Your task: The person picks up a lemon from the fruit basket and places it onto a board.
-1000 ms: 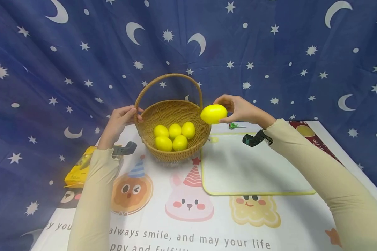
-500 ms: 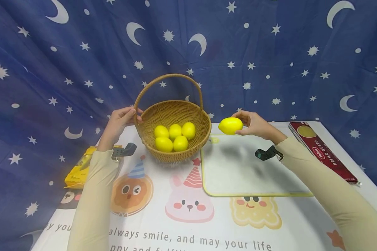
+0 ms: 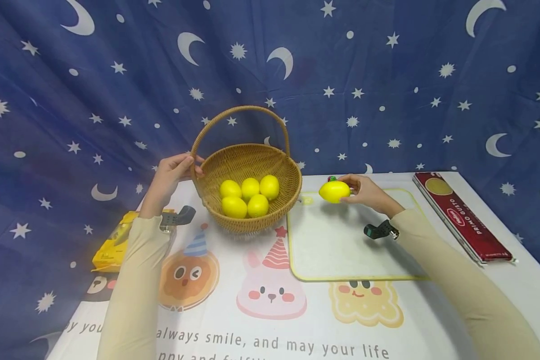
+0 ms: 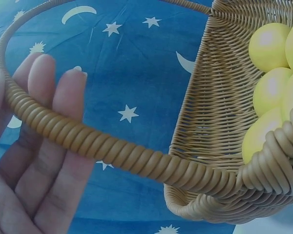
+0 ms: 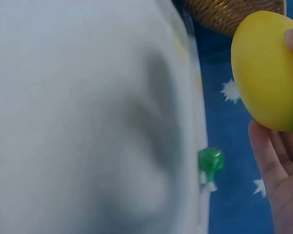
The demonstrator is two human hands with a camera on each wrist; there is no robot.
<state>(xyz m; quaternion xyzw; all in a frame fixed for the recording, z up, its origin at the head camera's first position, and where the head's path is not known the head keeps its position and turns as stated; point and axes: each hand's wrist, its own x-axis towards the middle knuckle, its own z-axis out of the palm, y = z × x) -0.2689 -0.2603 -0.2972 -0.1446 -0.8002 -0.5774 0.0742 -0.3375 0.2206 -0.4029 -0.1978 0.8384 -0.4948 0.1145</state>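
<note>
A wicker basket [image 3: 252, 155] with a tall arched handle [image 4: 112, 151] stands towards the back of the table, tilted with its opening to the front. Several yellow lemons [image 3: 251, 189] lie together in its lower part. My left hand [image 3: 173, 170] grips the handle's left side, thumb in front and fingers behind. Another lemon [image 3: 335, 192] is pinched between the thumb and fingers of my right hand [image 3: 364, 192]. That lemon is held close over the back of the white board [image 3: 342, 245], right of the basket; its shadow falls on the board.
A green-wrapped lollipop [image 5: 211, 159] lies behind the board. At the right is a dark red pasta packet [image 3: 463, 215]. Beside my left forearm sits a yellow packet [image 3: 114, 245]. The printed white tablecloth [image 3: 234, 332] covers the table, with a blue star-patterned curtain [image 3: 270, 60] behind.
My right hand has carried the lemon from beside the basket's right rim rightward and down, close over the board. The left hand and basket have stayed in place.
</note>
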